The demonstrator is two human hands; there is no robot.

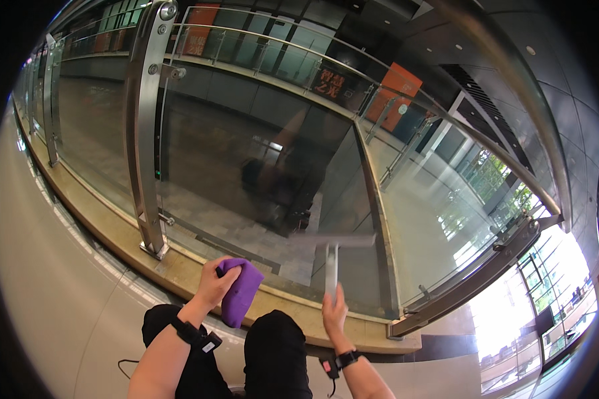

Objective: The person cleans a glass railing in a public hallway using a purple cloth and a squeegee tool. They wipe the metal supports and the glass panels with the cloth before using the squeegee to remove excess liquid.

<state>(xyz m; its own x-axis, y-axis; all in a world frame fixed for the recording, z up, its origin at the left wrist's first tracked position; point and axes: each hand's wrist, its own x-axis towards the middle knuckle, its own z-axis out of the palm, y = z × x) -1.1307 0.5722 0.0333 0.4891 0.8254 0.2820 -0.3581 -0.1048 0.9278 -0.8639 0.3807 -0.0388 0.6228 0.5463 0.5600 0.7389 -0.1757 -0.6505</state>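
My left hand (218, 283) is closed around a folded purple cloth (240, 294) and a small black item, mostly hidden by the fingers. The cloth hangs down above the stone ledge. In my right hand (334, 310) is the pale handle of a window squeegee (332, 267). The squeegee's wide head, blurred, lies across the lower right of the glass railing panel (229, 174); whether its blade touches the glass cannot be told. Faint reflections show in the panel. Both wrists wear black straps with small devices.
A steel post (145, 129) stands left of the panel, another steel post (469, 279) to its right. A thick metal handrail (524, 80) curves at the upper right. The stone ledge (95, 214) runs under the glass, above the tiled floor (60, 279). My knees are close to the ledge.
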